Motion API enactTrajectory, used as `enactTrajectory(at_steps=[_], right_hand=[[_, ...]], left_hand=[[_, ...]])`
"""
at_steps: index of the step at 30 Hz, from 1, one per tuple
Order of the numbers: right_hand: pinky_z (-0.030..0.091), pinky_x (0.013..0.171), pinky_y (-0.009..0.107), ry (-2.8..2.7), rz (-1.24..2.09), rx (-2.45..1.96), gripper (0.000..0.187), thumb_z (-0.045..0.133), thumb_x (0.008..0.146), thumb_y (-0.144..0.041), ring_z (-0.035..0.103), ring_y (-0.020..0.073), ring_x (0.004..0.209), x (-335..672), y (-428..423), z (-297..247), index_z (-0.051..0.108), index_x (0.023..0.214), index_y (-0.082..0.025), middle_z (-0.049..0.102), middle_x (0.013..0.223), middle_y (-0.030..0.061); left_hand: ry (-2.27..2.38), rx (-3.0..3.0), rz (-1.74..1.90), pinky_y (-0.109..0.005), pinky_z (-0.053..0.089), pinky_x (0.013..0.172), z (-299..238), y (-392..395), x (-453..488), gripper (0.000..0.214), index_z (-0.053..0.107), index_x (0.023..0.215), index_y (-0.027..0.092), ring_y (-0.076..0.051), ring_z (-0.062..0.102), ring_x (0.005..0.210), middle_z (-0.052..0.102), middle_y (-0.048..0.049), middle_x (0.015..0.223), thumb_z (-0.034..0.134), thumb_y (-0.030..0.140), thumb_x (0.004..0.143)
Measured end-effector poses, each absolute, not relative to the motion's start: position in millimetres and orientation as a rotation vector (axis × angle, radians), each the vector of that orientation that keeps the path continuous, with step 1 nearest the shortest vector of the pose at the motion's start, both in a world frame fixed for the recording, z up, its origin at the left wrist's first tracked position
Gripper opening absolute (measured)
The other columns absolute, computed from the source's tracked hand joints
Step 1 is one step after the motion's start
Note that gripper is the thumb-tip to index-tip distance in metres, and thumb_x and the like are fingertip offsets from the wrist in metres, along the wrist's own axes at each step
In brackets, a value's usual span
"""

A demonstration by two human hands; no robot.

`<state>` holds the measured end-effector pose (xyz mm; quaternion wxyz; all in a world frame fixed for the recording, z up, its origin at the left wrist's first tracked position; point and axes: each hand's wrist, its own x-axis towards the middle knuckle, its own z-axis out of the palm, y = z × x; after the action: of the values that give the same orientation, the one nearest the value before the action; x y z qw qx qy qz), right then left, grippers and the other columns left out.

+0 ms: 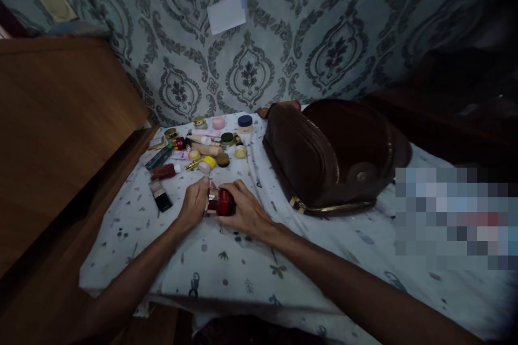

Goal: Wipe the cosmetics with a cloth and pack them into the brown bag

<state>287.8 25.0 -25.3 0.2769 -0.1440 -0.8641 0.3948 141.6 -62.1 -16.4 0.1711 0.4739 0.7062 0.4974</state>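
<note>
The fingers of the left hand (194, 202) hold the shiny, clear-looking end of a red bottle (224, 202), while those of the right hand (247, 213) curl about its red end. The bottle lies sideways between the hands, low over the printed cloth (214, 269); whether it touches the cloth cannot be told.

A patterned wall (249, 73) shuts off the back. A wooden cabinet (60, 118) flanks the left side, and a bulky brown bag (343, 156) blocks the right, just beyond the right hand. Ahead of the hands lies a loose crowd of small things: a blue-lidded jar (245, 124) near the bag, a pink jar (218, 123), a white-capped bottle (163, 172) and, close to the left fingertips, a yellow-lidded jar (207, 164). A black-and-clear bottle (163, 203) lies left of the left hand.

The cloth's front edge passes below the wrists, and its left edge slants beside the cabinet. Open cloth stretches between the hands and the front edge, with a narrower strip between the jars and the bag.

The wall has grey scrolling motifs; the cloth is pale, creased and dotted with little plants. The cabinet looks smooth and brown-grained. The bag is rounded and leathery with a gold-toned zip. The jars are squat and round, the red bottle glossy.
</note>
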Motion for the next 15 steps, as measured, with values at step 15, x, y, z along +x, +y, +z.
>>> enactTrajectory(at_steps=[15], right_hand=[[0.049, 0.083, 0.036, -2.195, 1.085, -0.473, 0.05, 0.077, 0.064, -0.023, 0.055, 0.0217, 0.093, 284, 34, -32, 0.057, 0.11, -0.021, 0.051, 0.095, 0.0021]], left_hand=[[1.958, 1.796, 1.029, -0.03, 0.046, 0.08, -10, -65, 137, 0.043, 0.051, 0.116, 0.018, -0.02, 0.06, 0.084, 0.065, -0.0037, 0.095, 0.044, 0.053, 0.091]])
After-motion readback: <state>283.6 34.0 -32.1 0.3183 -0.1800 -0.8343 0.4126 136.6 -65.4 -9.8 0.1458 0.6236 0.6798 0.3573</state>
